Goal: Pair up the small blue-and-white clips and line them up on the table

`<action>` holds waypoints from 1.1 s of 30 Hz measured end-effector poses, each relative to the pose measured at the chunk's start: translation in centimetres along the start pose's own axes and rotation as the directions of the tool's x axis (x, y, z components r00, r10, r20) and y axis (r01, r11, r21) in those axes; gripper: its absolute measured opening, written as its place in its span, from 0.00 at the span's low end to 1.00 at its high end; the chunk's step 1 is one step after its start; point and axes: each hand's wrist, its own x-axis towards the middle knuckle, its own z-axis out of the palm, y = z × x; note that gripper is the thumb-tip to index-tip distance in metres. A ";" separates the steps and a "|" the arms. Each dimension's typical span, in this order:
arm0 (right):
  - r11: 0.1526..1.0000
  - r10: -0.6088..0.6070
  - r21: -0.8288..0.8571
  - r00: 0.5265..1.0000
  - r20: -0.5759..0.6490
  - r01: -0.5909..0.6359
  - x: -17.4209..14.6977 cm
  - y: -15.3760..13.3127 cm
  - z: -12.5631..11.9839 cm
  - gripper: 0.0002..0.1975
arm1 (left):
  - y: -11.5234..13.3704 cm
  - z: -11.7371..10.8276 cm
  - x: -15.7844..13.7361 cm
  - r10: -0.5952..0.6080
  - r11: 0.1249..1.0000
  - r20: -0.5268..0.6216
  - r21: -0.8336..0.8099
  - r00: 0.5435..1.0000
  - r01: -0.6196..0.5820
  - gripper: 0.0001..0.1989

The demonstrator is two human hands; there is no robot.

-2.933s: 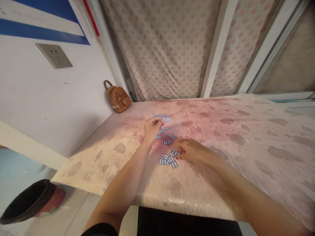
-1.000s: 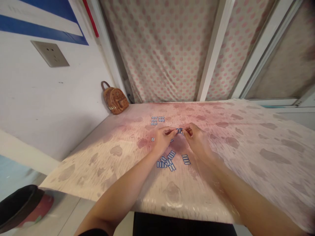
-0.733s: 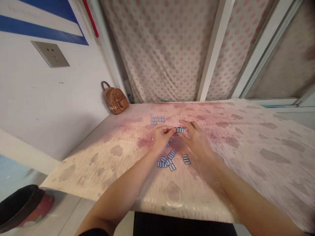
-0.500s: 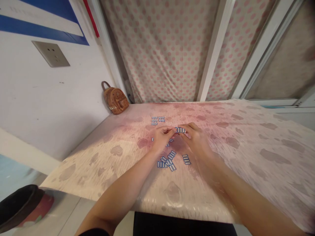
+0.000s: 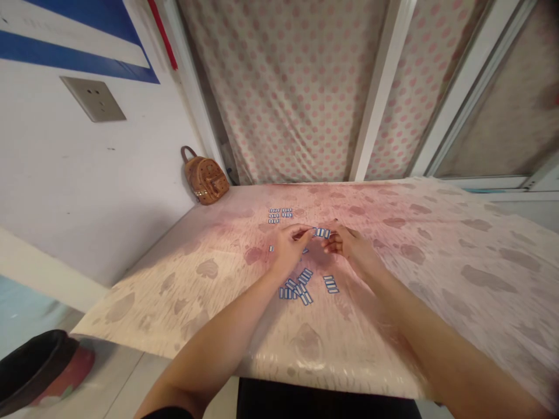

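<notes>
L hand (image 5: pixel 290 244) pinching blue-edged strip (image 5: pixel 321 233) at L end; R hand (image 5: pixel 353 244) part-open by R end, contact unclear.

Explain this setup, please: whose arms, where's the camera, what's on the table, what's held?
No machine here: these are a person's bare hands. One camera worn on their head takes the pictures, looking forward and down.

The left hand pinches a small blue-and-white piece. The right hand is at its other end; I can't tell whether it touches.

On the table lie similar pieces: neat rows farther back, an overlapping pile nearer, and a separate piece to the right of the pile. Others are partly hidden by the left hand. A brown bag stands at the back left, by the wall.
</notes>
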 end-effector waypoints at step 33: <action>0.948 -0.236 -0.206 0.970 0.051 0.242 -0.3 0.3 0.3 0.11 | -1.2 -0.2 0.4 -0.010 1.000 0.013 0.004 1.000 0.010 0.07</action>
